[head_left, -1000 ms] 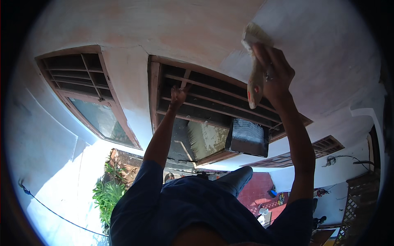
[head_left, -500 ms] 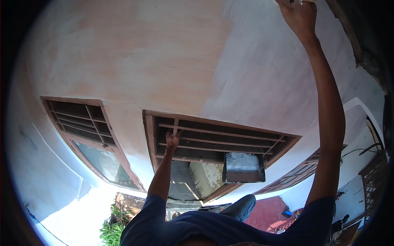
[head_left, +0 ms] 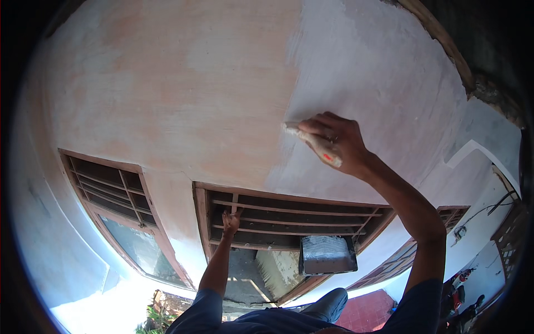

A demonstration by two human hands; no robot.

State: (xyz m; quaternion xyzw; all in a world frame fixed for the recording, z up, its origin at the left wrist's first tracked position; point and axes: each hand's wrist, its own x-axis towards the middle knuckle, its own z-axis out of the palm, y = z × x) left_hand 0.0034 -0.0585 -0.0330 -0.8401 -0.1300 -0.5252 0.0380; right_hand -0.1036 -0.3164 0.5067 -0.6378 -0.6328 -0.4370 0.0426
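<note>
- Right hand (head_left: 339,139) right of centre frame, fingers wrapped tight round a paintbrush (head_left: 314,143). Bristle end points left and presses on the wall (head_left: 183,94); handle end has a red mark and sticks out lower right of the knuckles.
- Brush tip sits right at the paint boundary: grey-white fresh coat on the right side, bare pinkish plaster on the left.
- Left hand (head_left: 230,221) lower centre, closed round a vertical bar of the middle window grille (head_left: 289,214). Can't make out more finger detail, too small.
- Paint tray (head_left: 327,255) just below the grille's bottom rail, lower centre-right, dark rim, streaked whitish inside. I can't tell whether it hangs on the bars or rests on the sill.
- Nothing between brush and wall. My right forearm crosses the grille's right end and blocks part of that corner.
- Second window (head_left: 119,214) lower left, brown frame, horizontal bars above, glass pane below.
- Third barred opening (head_left: 445,220) right edge, partly behind my arm.
- Roof edge (head_left: 445,44) upper right, rough wood strip, dark above it.
- Lower right: cable (head_left: 489,209) on the wall, lattice piece at the rim.
- Bottom edge: my dark blue sleeves, red paving (head_left: 367,312), green plant (head_left: 153,325) far below at lower left.
- Strong daylight, lower left is blown out.
</note>
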